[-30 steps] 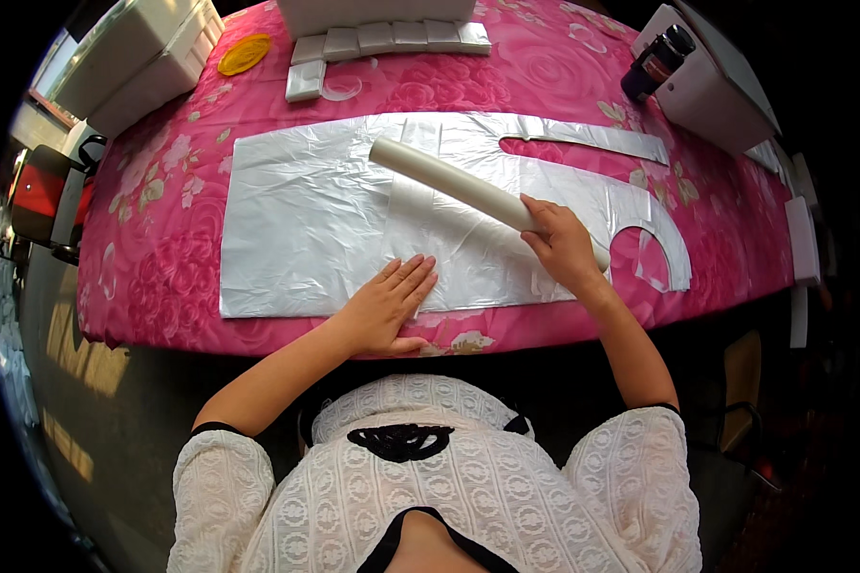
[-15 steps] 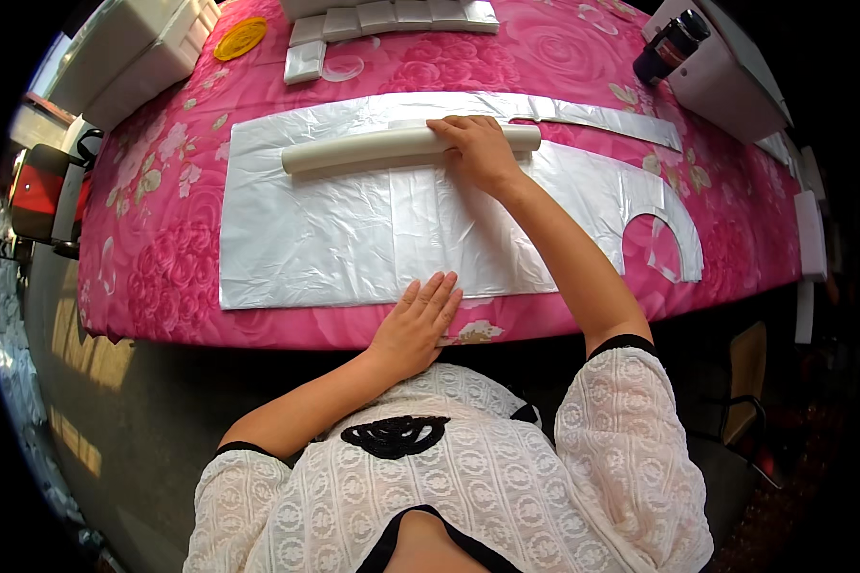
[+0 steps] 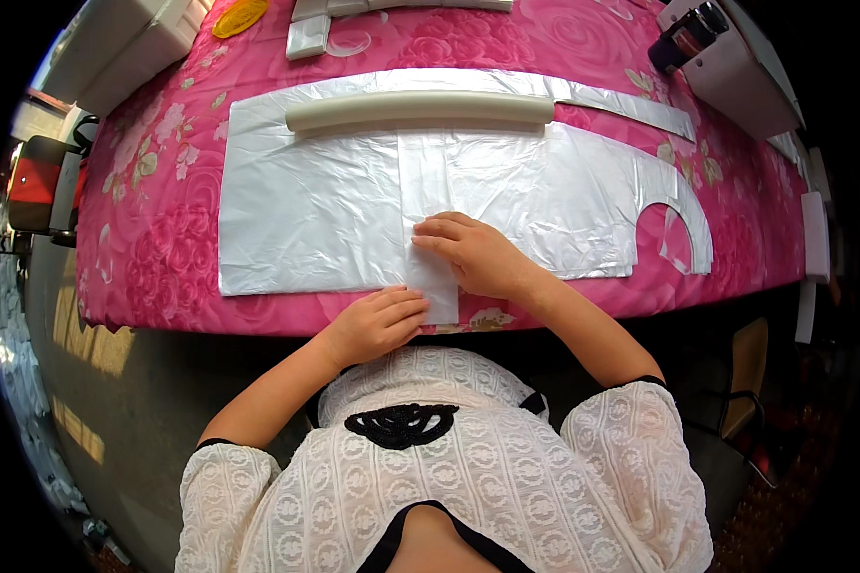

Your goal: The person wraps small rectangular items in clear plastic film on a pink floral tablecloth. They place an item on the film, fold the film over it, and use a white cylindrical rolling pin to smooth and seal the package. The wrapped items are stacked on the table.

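Your silver film [image 3: 306, 210] lies spread, wrinkled, on the pink tablecloth [image 3: 153, 267], its square end left and its curved cut-out right. Judged by look, it is light, limp, slippery and easily creased or torn; take it flat-handed or by an edge. The white roll [image 3: 420, 110], lying across its far part with no hand on it, looks firm and apt to roll; grip it round the middle. Your left hand [image 3: 380, 320] has its fingers close together at the near end of the paler strip [image 3: 440, 310]; your right hand [image 3: 468, 253] lies over that strip, fingers bent. Whether either pinches it, I cannot tell.

Containers: the white box [image 3: 134, 48] at far left, the dark bottle [image 3: 683, 40] and the white box beside it [image 3: 731, 81] at far right; contents not visible.
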The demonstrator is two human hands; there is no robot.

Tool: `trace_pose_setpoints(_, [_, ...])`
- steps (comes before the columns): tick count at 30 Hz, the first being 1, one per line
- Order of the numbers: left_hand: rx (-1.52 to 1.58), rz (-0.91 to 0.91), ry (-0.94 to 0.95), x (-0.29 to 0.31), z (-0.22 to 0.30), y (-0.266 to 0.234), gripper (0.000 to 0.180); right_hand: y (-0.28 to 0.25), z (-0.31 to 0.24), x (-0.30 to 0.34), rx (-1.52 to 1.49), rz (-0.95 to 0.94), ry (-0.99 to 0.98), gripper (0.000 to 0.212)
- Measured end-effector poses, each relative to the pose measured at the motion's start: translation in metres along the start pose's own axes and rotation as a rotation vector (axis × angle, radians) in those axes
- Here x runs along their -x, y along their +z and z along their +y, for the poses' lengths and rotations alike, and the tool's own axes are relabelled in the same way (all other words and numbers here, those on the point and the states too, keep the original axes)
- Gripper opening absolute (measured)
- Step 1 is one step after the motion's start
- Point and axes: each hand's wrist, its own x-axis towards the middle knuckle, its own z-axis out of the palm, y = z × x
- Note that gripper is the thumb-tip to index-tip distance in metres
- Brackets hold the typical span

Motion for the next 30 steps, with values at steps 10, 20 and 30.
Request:
trace_pose_setpoints(10, [0.330,0.309,-0.268,-0.019,0.002,-0.020,0.020,-0.002,0.000,0.007,-0.014,0.067,0.047,0.039])
trace_pose_setpoints(20, [-0.145,0.043,-0.177,-0.033,-0.042,-0.019,0.045,0.015,0.005,0.007,-0.041,0.265,0.096,0.031])
trace_pose_setpoints(30, [0.003,0.112,-0.338,-0.047,-0.045,-0.020,0.030,0.000,0.015,0.006,-0.013,0.316,0.153,0.018])
